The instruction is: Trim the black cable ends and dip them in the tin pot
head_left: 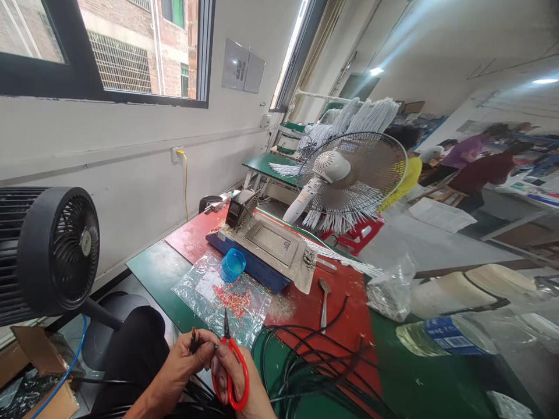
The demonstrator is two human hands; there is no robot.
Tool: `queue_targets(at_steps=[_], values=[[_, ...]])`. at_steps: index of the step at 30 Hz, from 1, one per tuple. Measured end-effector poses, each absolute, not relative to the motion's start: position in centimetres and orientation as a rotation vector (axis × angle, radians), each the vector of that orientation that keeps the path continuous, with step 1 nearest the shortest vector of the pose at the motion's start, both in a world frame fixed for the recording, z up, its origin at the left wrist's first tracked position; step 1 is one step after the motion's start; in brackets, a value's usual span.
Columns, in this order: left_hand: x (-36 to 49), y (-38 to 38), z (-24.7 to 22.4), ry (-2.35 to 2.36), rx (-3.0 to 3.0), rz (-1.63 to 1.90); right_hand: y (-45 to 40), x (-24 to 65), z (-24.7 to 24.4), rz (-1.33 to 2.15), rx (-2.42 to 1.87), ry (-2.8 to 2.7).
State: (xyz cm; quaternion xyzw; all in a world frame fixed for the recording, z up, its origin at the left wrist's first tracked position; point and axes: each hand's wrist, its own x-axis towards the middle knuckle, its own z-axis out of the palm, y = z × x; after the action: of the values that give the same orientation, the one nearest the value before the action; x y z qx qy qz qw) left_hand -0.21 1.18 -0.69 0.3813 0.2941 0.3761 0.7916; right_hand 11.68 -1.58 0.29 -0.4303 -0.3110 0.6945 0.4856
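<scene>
My left hand (186, 364) is closed in a pinch on the end of a black cable, with coppery strands showing above the fingers. Close against it, my right hand (233, 372) holds a pair of red-handled scissors (243, 375), their dark blades pointing up and away. The fingertips of both hands meet, and what lies between them is too small to make out. Beyond the blades, small red and yellow bits (233, 299) are scattered on a clear plastic bag (192, 291). A blue cup (233, 265) stands on that bag. Coils of black cable (301, 361) lie to the right.
Behind the cup sits a blue-sided machine (251, 262) with a metal top. A spoon (324, 302) rests on the red mat (349, 326). One black fan (56, 250) stands at left, a larger fan (336, 169) beyond the table. A plastic bottle (445, 334) lies at right; people work farther back.
</scene>
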Motion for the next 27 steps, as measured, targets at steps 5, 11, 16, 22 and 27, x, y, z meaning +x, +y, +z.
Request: queue_targets(at_steps=[5, 11, 16, 22, 27], values=[[0.0, 1.2, -0.5, 0.62, 0.785, 0.822, -1.7, 11.7, 1.0, 1.699, -1.063, -0.7], [-0.1, 1.0, 0.2, 0.614, 0.786, 0.817, -1.7, 11.7, 1.3, 1.7, -1.066, -0.695], [-0.3, 1.1, 0.1, 0.72, 0.796, 0.816, -2.0, 11.5, 1.4, 1.724, -1.056, -0.603], [-0.5, 1.2, 0.3, 0.664, 0.863, 0.758, -1.7, 11.8, 1.2, 1.782, -1.071, -0.617], [-0.5, 1.4, 0.9, 0.68, 0.871, 0.761, -1.7, 12.1, 1.1, 1.827, -1.046, -0.631]])
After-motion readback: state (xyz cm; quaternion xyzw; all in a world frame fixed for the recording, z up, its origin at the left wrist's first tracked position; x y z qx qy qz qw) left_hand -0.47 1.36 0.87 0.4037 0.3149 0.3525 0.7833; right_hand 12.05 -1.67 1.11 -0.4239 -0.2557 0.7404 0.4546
